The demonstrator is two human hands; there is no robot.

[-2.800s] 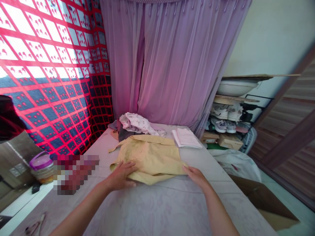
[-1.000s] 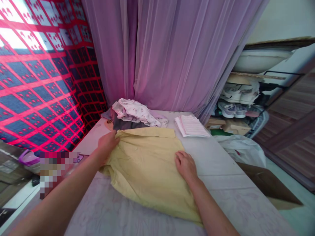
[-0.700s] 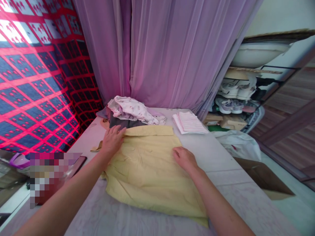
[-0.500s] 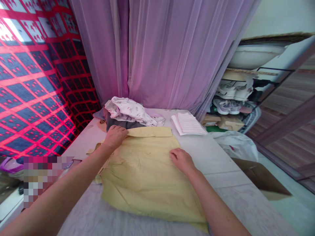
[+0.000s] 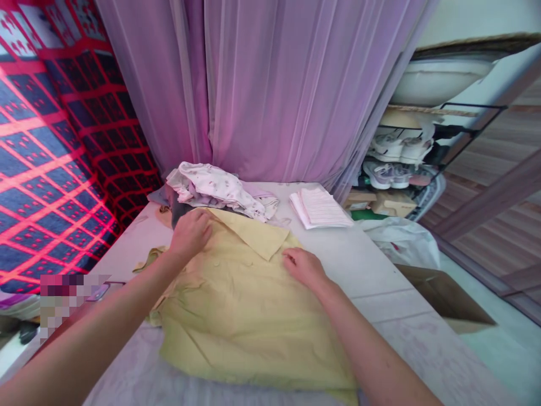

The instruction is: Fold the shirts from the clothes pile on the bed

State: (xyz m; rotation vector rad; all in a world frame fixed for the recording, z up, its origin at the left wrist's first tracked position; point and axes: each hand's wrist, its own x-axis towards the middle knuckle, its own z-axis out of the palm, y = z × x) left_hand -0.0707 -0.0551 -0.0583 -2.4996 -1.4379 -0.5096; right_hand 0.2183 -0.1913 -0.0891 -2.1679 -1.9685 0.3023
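Both arms extended forward; left hand [image 5: 192, 232] back uppermost, fingers bent over one end of the collar [image 5: 258, 232] of a yellow shirt [image 5: 253, 307]; right hand [image 5: 305, 267] loosely curled beside the collar's opposite tip. Shirt spread beneath and between both. Cloth within either grip impossible to confirm: fingertips partly hidden, shirt's left side and lower right corner overlapped by forearms.

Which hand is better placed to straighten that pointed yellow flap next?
Probably the right hand: it is close beside the flap, near its pointed tip, while the left hand is at the opposite end.
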